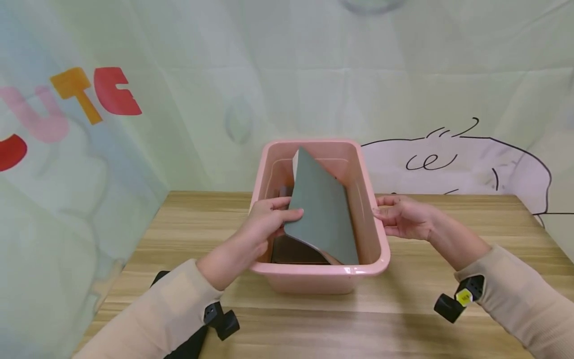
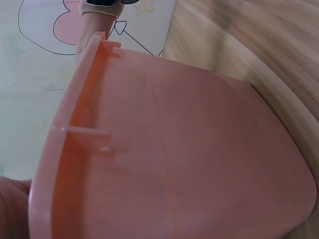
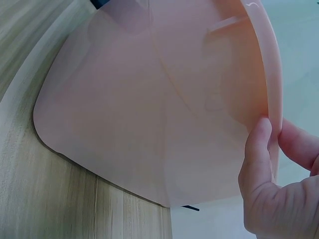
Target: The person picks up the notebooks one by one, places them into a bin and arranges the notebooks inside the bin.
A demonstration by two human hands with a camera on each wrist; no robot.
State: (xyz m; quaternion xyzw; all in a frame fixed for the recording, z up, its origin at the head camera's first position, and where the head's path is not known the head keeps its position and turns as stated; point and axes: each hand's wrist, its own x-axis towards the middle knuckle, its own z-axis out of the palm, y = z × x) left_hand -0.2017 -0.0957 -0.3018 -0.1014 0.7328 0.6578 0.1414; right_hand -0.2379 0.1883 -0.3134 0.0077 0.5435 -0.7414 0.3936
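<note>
A pink plastic bin point(image 1: 320, 281) stands on the wooden table. My left hand point(image 1: 266, 219) reaches over the bin's left rim and pinches the left edge of a grey-green notebook point(image 1: 320, 214), thumb on its cover. The notebook leans inside the bin, its lower edge bent up and a white page edge showing at the top left. Beneath it lies a dark brown flat thing point(image 1: 296, 251), mostly covered. My right hand point(image 1: 405, 218) grips the bin's right rim between thumb and fingers; in the right wrist view the thumb point(image 3: 256, 149) presses just under the rim.
A black flat object point(image 1: 190, 344) lies on the table at the left, partly under my left sleeve. Behind the wooden table point(image 1: 453, 279) hangs a printed cloth backdrop point(image 1: 202, 99). Both wrists carry small black cameras.
</note>
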